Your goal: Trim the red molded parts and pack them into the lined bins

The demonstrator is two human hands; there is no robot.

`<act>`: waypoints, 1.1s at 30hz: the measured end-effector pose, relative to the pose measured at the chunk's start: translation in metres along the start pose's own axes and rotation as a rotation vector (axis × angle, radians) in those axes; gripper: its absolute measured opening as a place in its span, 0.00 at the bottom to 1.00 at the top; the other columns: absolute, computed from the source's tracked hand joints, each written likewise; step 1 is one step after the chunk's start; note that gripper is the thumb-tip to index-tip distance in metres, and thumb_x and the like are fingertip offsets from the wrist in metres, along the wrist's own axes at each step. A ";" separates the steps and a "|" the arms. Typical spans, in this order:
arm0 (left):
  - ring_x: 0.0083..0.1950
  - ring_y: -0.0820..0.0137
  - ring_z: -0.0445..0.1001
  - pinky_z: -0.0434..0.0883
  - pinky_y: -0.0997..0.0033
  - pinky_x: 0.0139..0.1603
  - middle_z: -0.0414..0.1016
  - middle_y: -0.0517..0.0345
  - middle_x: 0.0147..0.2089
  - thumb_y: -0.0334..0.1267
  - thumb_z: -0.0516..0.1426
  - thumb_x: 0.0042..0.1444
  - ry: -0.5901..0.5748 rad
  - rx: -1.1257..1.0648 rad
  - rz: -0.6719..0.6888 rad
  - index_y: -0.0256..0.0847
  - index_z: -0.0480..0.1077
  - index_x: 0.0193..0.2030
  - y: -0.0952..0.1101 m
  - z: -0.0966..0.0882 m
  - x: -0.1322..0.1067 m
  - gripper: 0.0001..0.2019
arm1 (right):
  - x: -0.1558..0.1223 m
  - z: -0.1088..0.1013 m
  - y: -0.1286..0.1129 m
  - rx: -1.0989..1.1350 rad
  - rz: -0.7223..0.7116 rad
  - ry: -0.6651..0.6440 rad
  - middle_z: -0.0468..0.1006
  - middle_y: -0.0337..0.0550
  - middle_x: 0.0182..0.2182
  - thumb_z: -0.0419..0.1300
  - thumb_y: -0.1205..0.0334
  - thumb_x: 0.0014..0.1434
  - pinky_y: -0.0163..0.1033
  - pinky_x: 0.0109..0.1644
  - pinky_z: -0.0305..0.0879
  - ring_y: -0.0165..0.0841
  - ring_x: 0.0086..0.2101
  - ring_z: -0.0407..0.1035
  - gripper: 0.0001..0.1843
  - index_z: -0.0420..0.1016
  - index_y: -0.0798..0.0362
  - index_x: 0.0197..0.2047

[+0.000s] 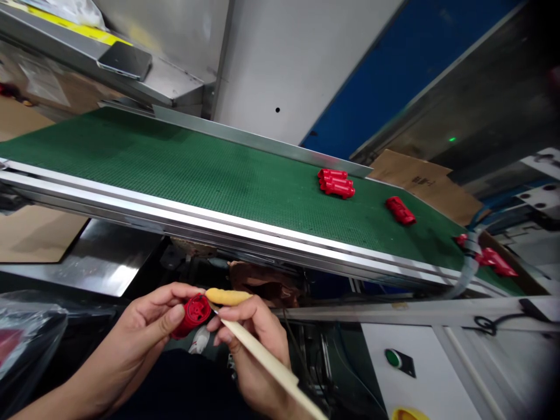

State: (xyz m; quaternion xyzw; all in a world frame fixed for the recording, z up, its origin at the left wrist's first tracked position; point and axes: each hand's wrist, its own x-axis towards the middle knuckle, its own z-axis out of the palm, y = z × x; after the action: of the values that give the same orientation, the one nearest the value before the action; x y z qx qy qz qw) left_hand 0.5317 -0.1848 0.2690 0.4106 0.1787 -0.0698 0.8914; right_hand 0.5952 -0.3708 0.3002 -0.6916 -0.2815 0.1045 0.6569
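- Gripping a round red plastic part (192,315), the left hand (131,332) curls its fingers around it, thumb pressed to its side, just below the near edge of the green conveyor belt (175,175).
- Pinching a long cream stick (262,357) with a yellow end, the right hand (256,382) holds it between thumb and fingers, right beside the red part.
- Lying on the belt's far end are a heap of red pieces (336,183) and a single red piece (400,210).
- Resting beyond the belt, a phone (125,60) sits on a steel shelf (65,52).
- Showing dark print too small to read, a piece of cardboard (420,181) stands beyond the belt.
- Sitting below the belt are a green button (394,358) and, to the left, a clear plastic bag (26,344).
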 end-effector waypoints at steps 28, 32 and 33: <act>0.16 0.79 0.57 0.55 0.81 0.17 0.68 0.60 0.17 0.63 0.62 0.60 -0.088 -0.076 -0.199 0.39 0.73 0.32 -0.003 0.010 0.001 0.25 | 0.006 0.001 -0.014 -0.027 -0.153 0.000 0.87 0.39 0.42 0.73 0.65 0.62 0.35 0.49 0.78 0.33 0.41 0.81 0.10 0.85 0.46 0.46; 0.14 0.80 0.56 0.53 0.82 0.16 0.70 0.59 0.17 0.64 0.63 0.58 -0.079 -0.075 -0.231 0.39 0.73 0.32 -0.003 0.010 0.001 0.26 | 0.007 0.001 -0.014 -0.017 -0.150 -0.021 0.87 0.39 0.42 0.73 0.65 0.62 0.35 0.49 0.77 0.33 0.41 0.80 0.10 0.85 0.46 0.47; 0.14 0.80 0.57 0.52 0.82 0.15 0.70 0.59 0.17 0.64 0.63 0.57 -0.075 -0.075 -0.240 0.39 0.73 0.32 -0.004 0.009 0.000 0.26 | 0.007 0.001 -0.014 -0.016 -0.153 -0.021 0.87 0.39 0.42 0.73 0.64 0.62 0.35 0.49 0.77 0.33 0.40 0.81 0.10 0.85 0.46 0.47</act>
State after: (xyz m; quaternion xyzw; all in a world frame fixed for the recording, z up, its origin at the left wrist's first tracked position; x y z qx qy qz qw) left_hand 0.5334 -0.1941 0.2716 0.3497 0.1954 -0.1847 0.8974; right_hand 0.5967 -0.3666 0.3151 -0.6720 -0.3410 0.0590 0.6547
